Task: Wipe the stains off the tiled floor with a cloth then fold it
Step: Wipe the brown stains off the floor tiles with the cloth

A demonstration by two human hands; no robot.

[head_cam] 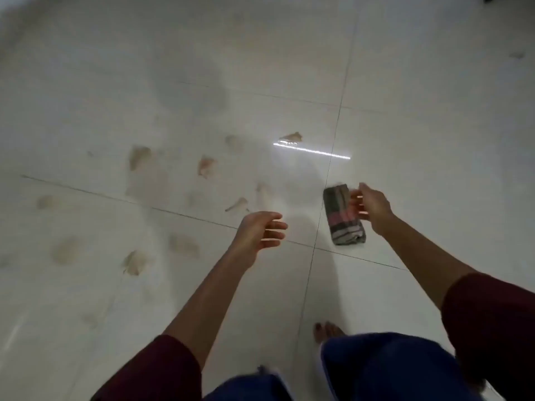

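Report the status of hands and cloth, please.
Both hands empty, fingers relaxed: left hand, right hand. Folded cloth on floor. Stains unwiped.

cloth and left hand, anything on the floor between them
Head view: only bare tile and a grout line between the folded cloth and the left hand; no stain there.

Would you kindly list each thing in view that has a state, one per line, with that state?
cloth: folded, lying on the floor, not gripped
stains: brownish patches on the tiles, not yet wiped
tiled floor: glossy, reflects a light strip
right hand: fingers loosely spread beside the cloth; contact unclear
left hand: open, holds nothing
bare foot: standing on the floor
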